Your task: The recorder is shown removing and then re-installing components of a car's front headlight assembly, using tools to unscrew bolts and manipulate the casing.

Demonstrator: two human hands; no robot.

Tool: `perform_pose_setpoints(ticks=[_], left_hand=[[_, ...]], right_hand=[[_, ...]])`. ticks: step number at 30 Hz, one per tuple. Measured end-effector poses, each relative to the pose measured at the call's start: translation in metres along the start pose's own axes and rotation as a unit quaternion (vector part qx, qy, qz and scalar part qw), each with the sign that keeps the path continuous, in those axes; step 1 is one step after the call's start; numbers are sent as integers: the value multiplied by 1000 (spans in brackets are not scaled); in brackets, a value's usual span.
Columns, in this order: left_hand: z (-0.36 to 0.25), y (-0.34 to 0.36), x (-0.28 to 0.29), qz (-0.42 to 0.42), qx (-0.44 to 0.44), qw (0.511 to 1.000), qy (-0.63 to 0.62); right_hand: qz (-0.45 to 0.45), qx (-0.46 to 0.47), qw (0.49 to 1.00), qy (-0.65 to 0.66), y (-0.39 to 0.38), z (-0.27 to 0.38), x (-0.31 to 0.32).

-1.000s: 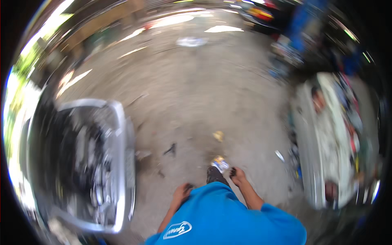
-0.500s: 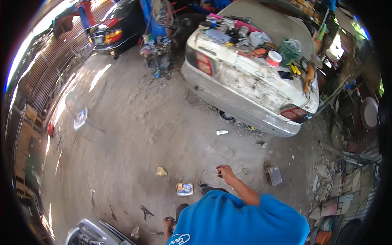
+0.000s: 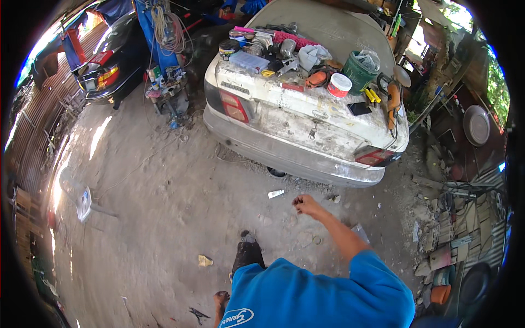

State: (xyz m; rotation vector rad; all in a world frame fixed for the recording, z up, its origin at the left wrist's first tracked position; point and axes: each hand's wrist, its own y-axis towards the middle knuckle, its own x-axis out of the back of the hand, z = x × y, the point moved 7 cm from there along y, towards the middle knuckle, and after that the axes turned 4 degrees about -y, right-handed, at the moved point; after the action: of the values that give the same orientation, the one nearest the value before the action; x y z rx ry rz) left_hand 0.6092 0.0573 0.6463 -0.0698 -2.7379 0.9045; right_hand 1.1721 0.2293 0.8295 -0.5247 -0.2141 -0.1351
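Observation:
My right hand (image 3: 307, 206) reaches forward over the dirt floor with its fingers loosely bent and dark at the tips. Nothing shows between them. It is nearest to a small white tube (image 3: 276, 194) on the ground, and hangs above the floor, apart from it. Low by my side is my left hand (image 3: 221, 299), partly curled; its fingers are too small and shaded to make out. Ahead stands a white car (image 3: 284, 128), its trunk lid covered with a white tub with a red band (image 3: 339, 85), a green bucket (image 3: 359, 74), an orange-handled tool (image 3: 393, 101) and a phone (image 3: 359, 109).
A yellowish lump (image 3: 205, 261) and a dark tool (image 3: 198, 313) lie on the floor. A white chair (image 3: 83, 205) stands left. Scrap and blocks (image 3: 443, 240) line the right side. A dark car (image 3: 104, 76) and a blue post (image 3: 156, 38) stand farther off.
I have stepped forward, and the white car is closer. My right hand has swung up and ahead. The flat box by my feet and the silver part at lower left are out of sight.

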Motion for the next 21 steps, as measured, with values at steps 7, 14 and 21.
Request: perform_pose_setpoints(ticks=[7, 14, 21], left_hand=[[43, 98, 7, 24, 56, 998, 10], [-101, 146, -3, -84, 94, 974, -186], [-104, 123, -15, -134, 121, 964, -196]], right_hand=[[-75, 106, 979, -158, 105, 181, 127], [-144, 173, 963, -148, 180, 337, 232], [-143, 140, 950, -237, 243, 407, 294]])
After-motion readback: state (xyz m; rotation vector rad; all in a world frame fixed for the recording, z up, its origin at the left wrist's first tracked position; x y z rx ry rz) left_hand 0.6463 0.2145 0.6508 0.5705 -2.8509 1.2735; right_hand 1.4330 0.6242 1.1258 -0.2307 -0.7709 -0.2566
